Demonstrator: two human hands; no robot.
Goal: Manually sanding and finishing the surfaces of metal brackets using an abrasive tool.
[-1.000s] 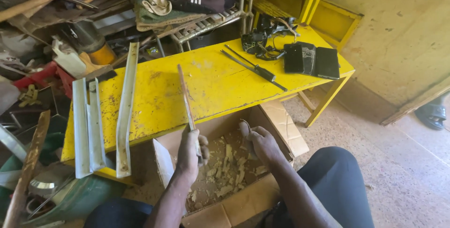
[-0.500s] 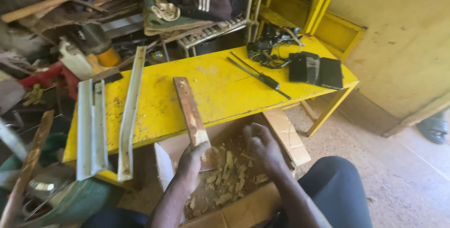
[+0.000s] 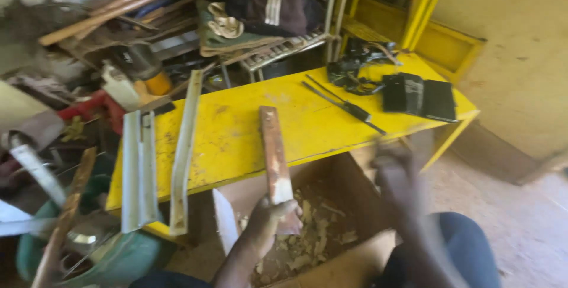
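My left hand [image 3: 269, 220] grips the pale lower end of 1 flat, rusty-brown wooden strip [image 3: 274, 158], which rises toward 12 o'clock over the scuffed yellow table [image 3: 236, 128]. Below, at 6 o'clock, the open cardboard box [image 3: 355, 261] holds crumbly wood scraps. My right hand [image 3: 395, 175], at 3 o'clock, is blurred; I cannot tell its grip. 2 pale metal channels [image 3: 142, 169] lie at 9 o'clock.

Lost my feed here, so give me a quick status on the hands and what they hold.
Left hand grips rusty flat bar over cardboard box. Right hand blurred, empty as far as seen. Yellow table ahead.
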